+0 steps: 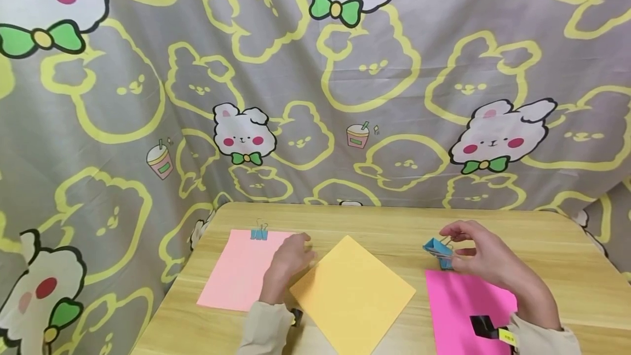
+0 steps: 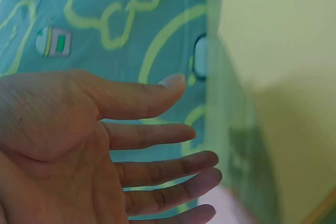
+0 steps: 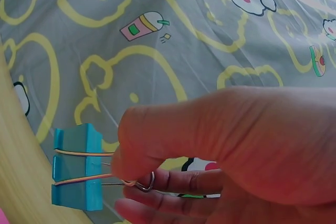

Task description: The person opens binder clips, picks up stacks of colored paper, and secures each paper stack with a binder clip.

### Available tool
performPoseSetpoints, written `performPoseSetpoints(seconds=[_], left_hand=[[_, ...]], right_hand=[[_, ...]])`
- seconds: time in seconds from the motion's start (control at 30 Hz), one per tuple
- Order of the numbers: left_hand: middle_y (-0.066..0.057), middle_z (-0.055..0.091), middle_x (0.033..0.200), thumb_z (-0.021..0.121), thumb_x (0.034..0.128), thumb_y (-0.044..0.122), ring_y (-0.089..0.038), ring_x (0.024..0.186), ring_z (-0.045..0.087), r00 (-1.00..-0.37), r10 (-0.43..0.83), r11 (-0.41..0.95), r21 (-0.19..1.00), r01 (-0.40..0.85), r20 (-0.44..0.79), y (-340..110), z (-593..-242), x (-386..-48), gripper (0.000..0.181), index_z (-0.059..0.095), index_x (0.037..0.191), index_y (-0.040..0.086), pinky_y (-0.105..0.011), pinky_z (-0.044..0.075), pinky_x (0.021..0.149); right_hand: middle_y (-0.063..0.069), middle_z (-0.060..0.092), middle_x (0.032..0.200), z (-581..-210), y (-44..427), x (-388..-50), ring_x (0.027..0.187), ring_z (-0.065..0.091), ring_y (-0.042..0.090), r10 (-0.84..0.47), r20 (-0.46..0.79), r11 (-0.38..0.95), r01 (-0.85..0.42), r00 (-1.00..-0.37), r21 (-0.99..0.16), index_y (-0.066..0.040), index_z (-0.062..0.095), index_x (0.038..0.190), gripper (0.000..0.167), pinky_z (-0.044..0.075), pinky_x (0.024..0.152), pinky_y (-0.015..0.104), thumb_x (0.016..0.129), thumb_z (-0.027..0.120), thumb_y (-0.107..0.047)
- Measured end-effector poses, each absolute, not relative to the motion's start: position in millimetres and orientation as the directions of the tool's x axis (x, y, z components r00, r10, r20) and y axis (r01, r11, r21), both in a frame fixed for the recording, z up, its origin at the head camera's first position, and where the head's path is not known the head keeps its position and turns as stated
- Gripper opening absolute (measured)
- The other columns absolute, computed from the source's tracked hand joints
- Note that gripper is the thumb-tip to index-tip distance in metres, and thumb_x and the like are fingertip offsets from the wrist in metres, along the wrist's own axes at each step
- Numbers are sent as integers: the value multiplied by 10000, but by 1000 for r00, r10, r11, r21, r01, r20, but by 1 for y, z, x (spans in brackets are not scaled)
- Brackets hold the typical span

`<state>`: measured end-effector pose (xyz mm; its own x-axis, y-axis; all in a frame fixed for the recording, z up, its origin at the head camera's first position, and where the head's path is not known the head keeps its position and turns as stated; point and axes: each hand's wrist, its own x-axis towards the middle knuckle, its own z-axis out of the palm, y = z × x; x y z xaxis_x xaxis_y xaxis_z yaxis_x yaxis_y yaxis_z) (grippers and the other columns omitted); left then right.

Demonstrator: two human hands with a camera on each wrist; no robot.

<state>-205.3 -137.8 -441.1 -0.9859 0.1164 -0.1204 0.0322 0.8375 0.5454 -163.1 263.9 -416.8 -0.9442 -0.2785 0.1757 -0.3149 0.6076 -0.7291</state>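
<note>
My right hand [image 1: 485, 256] pinches the wire handles of a blue binder clip [image 3: 79, 166] between thumb and fingers. In the head view that clip is raised just beyond the far edge of a magenta sheet [image 1: 468, 305]. Another blue piece [image 1: 446, 263], seemingly a second clip, shows below it at that edge, partly covered. My left hand [image 1: 291, 259] holds nothing and hovers between a light pink sheet [image 1: 236, 273] and a yellow sheet [image 1: 352, 295]. Its fingers [image 2: 157, 174] are spread and nearly straight. A blue binder clip [image 1: 259, 234] grips the pink sheet's far edge.
All the sheets lie on a light wooden table [image 1: 384, 223], the yellow one turned cornerwise in the middle. A grey patterned curtain [image 1: 305, 81] hangs behind the table and along its left side.
</note>
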Motion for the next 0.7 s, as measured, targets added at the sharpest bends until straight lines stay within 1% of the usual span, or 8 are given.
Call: performPoseSetpoints(seconds=[0.13,0.2,0.27,0.33,0.47,0.53,0.6,0.7], left_hand=[[-211,659,1060,816,888,172,-351,908,618,-978,164,848,525,72,-131,-122,-445,-201,353,658,1104,-58,-496,524,739],[-189,600,993,842,867,200,-341,868,562,-976,168,869,488,81,-138,-115,-447,-201,337,640,1011,-28,-479,486,681],[-181,536,978,871,838,242,-355,892,527,-978,152,892,447,73,-145,-110,-449,-199,375,608,956,2,-485,467,665],[-184,499,1014,897,808,281,-382,952,510,-980,134,912,404,64,-145,-104,-452,-196,441,594,978,8,-507,478,687],[-230,498,1153,937,744,358,-435,1096,497,-986,84,945,324,33,-146,-94,-459,-191,646,583,1132,-18,-573,510,763],[-260,503,1194,954,713,374,-456,1137,499,-989,57,957,290,15,-136,-89,-461,-189,740,575,1203,-30,-605,523,757],[-271,517,1167,962,694,394,-464,1132,512,-991,32,966,259,-3,-131,-86,-463,-188,771,581,1216,-26,-612,531,731],[-259,525,1013,977,672,377,-450,1026,542,-993,18,969,245,-11,-119,-83,-465,-188,711,589,1112,-26,-577,538,665]], right_hand=[[168,584,1216,-417,265,-164,1079,594,384,-261,187,624,-313,-947,-716,30,598,1235,534,576,840,451,742,795,85],[160,583,1207,-417,265,-164,1073,596,383,-255,199,630,-318,-946,-708,31,594,1245,548,574,845,457,737,794,88],[159,581,1209,-417,266,-164,1082,589,388,-252,203,632,-319,-946,-707,32,591,1255,554,571,847,453,739,785,91],[155,584,1215,-417,265,-164,1091,590,388,-246,199,635,-313,-948,-706,26,592,1260,551,568,854,449,745,776,90],[182,572,1238,-418,266,-164,1103,590,400,-247,187,632,-304,-951,-713,35,595,1266,536,558,867,480,759,762,76],[192,566,1246,-419,267,-164,1102,591,398,-239,177,637,-292,-955,-713,37,603,1267,531,555,873,497,762,764,62],[201,560,1252,-420,268,-164,1095,593,393,-229,166,646,-277,-959,-711,37,610,1271,533,551,879,513,765,777,44],[217,560,1257,-421,271,-164,1091,594,406,-223,157,651,-267,-962,-710,46,611,1277,542,547,883,532,767,794,23]])
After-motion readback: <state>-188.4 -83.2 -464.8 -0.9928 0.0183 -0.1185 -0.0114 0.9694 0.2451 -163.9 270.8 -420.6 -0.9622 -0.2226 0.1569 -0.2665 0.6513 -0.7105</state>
